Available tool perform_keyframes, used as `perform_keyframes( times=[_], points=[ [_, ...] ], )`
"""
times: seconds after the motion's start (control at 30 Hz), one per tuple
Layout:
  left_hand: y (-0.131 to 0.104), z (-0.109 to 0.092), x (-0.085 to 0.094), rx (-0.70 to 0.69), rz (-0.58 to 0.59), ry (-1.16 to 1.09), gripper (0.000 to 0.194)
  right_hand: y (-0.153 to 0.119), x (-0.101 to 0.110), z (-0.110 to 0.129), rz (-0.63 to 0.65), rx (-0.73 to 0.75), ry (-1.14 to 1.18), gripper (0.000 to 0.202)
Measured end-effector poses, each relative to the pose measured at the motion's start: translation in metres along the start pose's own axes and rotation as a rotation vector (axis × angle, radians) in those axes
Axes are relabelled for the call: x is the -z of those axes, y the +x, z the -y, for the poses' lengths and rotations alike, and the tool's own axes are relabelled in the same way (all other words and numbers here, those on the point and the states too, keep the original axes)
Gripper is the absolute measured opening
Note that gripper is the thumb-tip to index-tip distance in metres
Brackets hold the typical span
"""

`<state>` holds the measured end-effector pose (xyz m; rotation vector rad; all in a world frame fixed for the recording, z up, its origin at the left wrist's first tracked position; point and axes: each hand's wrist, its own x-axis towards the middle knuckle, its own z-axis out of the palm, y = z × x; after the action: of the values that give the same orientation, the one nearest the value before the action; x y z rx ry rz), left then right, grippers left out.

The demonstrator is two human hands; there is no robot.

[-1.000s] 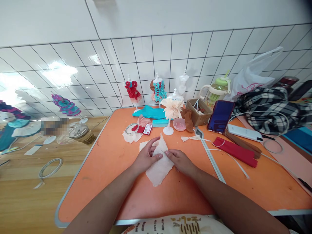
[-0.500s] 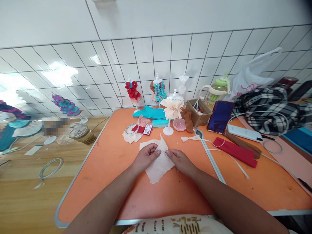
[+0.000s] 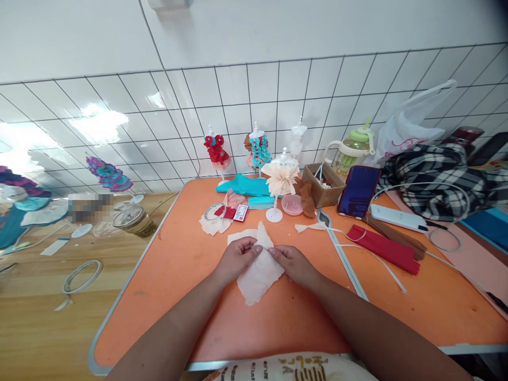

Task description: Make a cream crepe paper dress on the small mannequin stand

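Note:
A piece of pale cream crepe paper (image 3: pixel 259 280) is held above the orange table, gathered at its middle between both hands. My left hand (image 3: pixel 238 260) pinches it from the left, thumb on top and fingers curled beneath. On the opposite side my right hand (image 3: pixel 294 264) grips it between thumb and index finger. One end of the paper points up and away; the other spreads downward toward me. Another cream paper piece (image 3: pixel 237 235) lies just behind my left hand. Past the hands, a small white mannequin stand (image 3: pixel 273 214) wears a pleated cream paper skirt (image 3: pixel 280 178).
Dressed mini mannequins (image 3: pixel 260 151) stand along the tiled wall. A tape roll (image 3: pixel 215 211), turquoise paper (image 3: pixel 246 185), a pink dish (image 3: pixel 292 205) and a cardboard box (image 3: pixel 323 184) lie behind the hands. A phone (image 3: pixel 359 191) and red paper (image 3: pixel 383 248) are at right.
The paper's upper tip has folded over and looks blunter, and its lower end hangs slightly lower. Both hands keep their pinch in nearly the same place.

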<state>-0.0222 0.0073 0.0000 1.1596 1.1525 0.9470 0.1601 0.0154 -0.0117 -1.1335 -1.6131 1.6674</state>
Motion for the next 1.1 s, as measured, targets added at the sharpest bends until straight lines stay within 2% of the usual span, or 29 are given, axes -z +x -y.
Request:
perform_keyframes(
  times=[0.37,0.73,1.1],
  points=[
    [-0.002,-0.004,-0.002,0.036,0.007,0.013,0.029,-0.001,-0.001,0.002,-0.021,0.006,-0.072,0.044],
    [-0.002,-0.002,-0.004,0.035,0.049,0.048,0.03,0.004,0.0,-0.009,-0.018,0.055,-0.098,0.046],
    [-0.003,-0.005,-0.004,0.089,0.057,0.069,0.031,-0.001,0.001,-0.002,0.004,0.042,-0.137,0.044]
  ],
)
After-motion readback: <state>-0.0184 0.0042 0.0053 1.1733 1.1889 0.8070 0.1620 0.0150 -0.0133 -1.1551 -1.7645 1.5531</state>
